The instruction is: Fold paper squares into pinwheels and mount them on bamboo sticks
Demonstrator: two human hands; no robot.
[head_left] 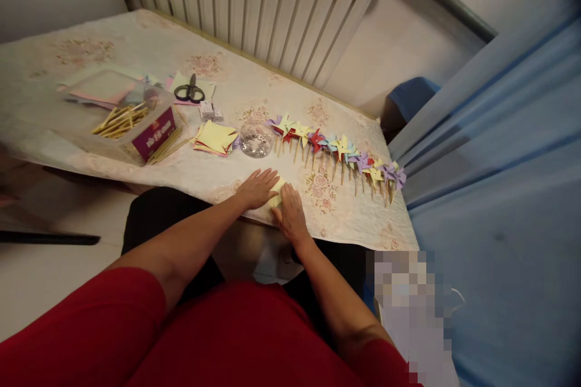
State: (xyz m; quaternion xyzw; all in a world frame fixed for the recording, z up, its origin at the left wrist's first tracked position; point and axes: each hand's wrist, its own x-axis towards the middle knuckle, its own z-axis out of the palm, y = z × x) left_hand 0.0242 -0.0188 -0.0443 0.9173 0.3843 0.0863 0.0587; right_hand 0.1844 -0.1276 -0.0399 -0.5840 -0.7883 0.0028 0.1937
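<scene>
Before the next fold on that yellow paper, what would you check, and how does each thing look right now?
1. Yellow paper lying flat on the table: ok, pressed under both hands.
2. Left hand flat on the paper: ok.
3. Right hand on the paper's near edge: ok.
4. Paper edges lined up: cannot tell, the hands cover most of it.
5. Finished pinwheels out of the way: ok, in a row farther back on the table.
6. Supplies close by: ok, paper stack, sticks and scissors lie to the left.
</scene>
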